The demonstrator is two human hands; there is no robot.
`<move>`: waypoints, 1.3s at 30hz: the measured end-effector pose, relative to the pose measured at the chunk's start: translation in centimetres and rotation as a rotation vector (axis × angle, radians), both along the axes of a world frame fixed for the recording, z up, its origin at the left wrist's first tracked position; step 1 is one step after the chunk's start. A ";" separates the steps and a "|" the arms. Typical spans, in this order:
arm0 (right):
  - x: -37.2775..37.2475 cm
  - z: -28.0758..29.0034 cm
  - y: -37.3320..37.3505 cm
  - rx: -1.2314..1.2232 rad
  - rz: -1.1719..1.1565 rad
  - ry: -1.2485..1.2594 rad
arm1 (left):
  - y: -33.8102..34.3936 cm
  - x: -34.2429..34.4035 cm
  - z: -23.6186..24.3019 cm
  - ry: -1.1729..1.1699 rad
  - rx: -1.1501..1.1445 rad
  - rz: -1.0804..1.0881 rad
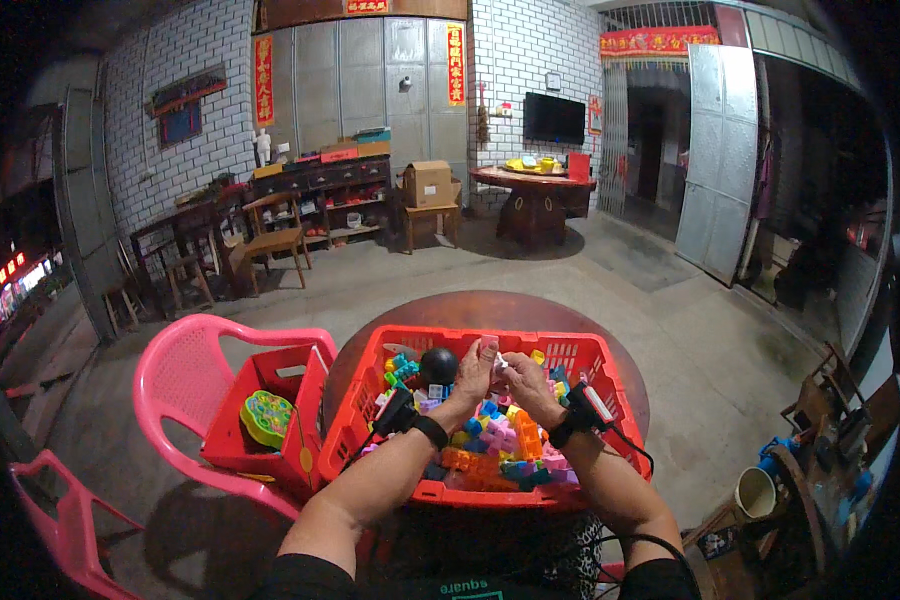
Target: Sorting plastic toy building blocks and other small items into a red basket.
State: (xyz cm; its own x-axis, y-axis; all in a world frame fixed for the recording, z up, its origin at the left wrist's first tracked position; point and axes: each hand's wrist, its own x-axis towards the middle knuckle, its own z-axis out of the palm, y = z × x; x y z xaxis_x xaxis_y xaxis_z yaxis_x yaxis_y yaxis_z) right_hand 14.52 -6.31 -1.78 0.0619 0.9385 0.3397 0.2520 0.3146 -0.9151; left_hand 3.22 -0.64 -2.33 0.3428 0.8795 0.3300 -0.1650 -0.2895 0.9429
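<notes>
My left hand (473, 372) and my right hand (530, 386) are close together above a red plastic basket (370, 400). Between the left fingers and thumb shows a small pink building block (489, 341). The right fingers are closed on a small whitish block (501, 365), partly hidden by the fingers. Below lie many loose plastic blocks in mixed colours, among them an orange one (528, 436) and a joined orange piece (470, 464). A black ball (438, 366) rests on the blocks just left of my left hand.
The basket stands on a round brown table (470, 305). At its left, a pink plastic chair (185, 370) bears a red box (260, 455) with a green toy (267, 418). Farther off are a wooden chair (275, 240), a carton (430, 185) and another round table (535, 200).
</notes>
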 end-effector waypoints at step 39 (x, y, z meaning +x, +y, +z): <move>-0.6 1.5 -1.6 -0.228 0.216 -0.287 | 1.6 -0.8 -0.1 -0.106 0.012 -0.058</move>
State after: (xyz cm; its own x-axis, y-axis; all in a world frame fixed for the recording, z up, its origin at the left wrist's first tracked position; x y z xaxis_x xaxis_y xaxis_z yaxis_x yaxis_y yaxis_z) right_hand 13.94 -7.87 -0.30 -0.2111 0.9727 0.0968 0.4576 0.1858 -0.8695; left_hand 2.44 0.99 -2.45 0.3556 0.8551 0.3774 -0.2803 -0.2877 0.9158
